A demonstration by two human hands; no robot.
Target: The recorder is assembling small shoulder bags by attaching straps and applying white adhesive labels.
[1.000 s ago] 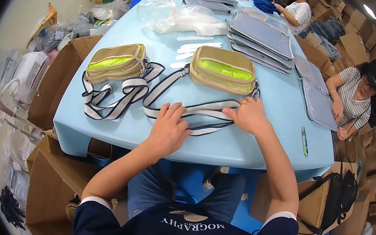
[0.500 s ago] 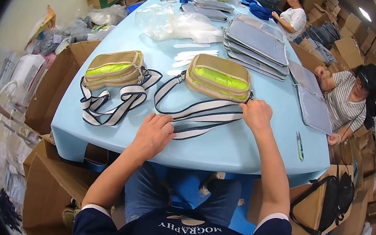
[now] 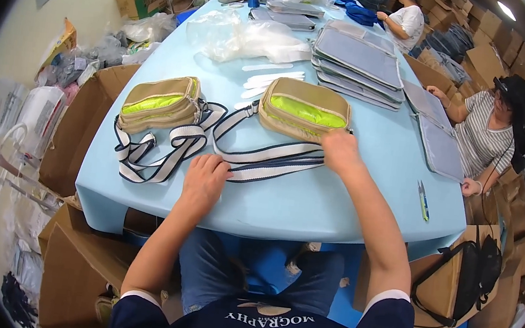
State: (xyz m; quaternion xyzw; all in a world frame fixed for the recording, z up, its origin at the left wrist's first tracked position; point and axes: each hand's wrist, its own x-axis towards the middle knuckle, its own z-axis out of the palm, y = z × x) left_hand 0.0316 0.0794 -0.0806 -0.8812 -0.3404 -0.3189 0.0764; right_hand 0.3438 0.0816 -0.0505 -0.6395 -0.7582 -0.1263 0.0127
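A tan waist bag [image 3: 304,107] with a bright green front panel lies at the middle of the blue-covered table. Its white strap with dark edges [image 3: 276,156] spreads in folded lengths in front of it. At the left end of these folds, my left hand [image 3: 203,183] is closed on the strap, its fingers together and its thumb hidden. By the bag's lower right corner, my right hand [image 3: 341,152] pinches the gathered strap; its fingertips are partly hidden. A second tan and green waist bag [image 3: 160,104] sits to the left, its own striped strap [image 3: 166,153] loosely looped.
White flat strips [image 3: 265,80] and crumpled clear plastic [image 3: 251,36] lie behind the bags. Grey flat cases [image 3: 358,58] are stacked at the right. A pen-like tool [image 3: 423,202] rests near the right edge. A co-worker [image 3: 493,132] sits at the right; cardboard boxes [image 3: 89,125] flank the table.
My right hand has moved left and slightly up to the bag's corner, drawing the strap lengths closer together. My left hand has shifted slightly left. The view has tilted a little.
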